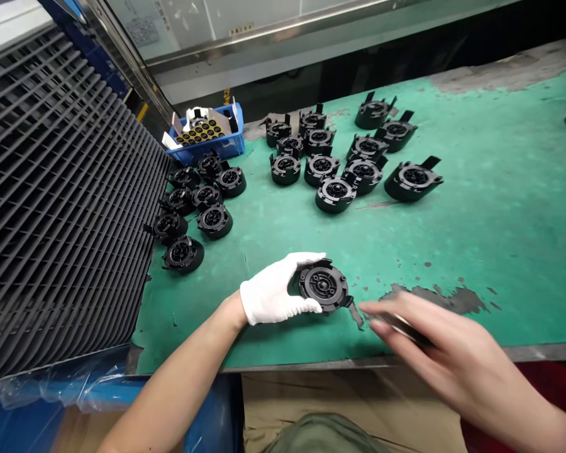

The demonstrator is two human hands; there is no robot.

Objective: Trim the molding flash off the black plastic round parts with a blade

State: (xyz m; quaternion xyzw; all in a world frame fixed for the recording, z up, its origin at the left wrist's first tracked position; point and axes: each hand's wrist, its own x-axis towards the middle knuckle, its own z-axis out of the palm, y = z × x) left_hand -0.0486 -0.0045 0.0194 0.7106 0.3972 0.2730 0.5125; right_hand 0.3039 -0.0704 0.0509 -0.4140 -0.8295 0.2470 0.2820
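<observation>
My left hand, in a white glove, grips a round black part by its left side. The part's face with rings and small holes points up, and a tab sticks out at its lower right. Close to that tab is my right hand, ungloved and slightly blurred. Its thumb and fingers are closed round a thin dark tool, most of which the hand hides. The tool's tip cannot be made out.
Several similar black parts stand on the green table, grouped at the left, centre and right. Behind the left group sits a blue bin. Stacked dark grids rise at the far left.
</observation>
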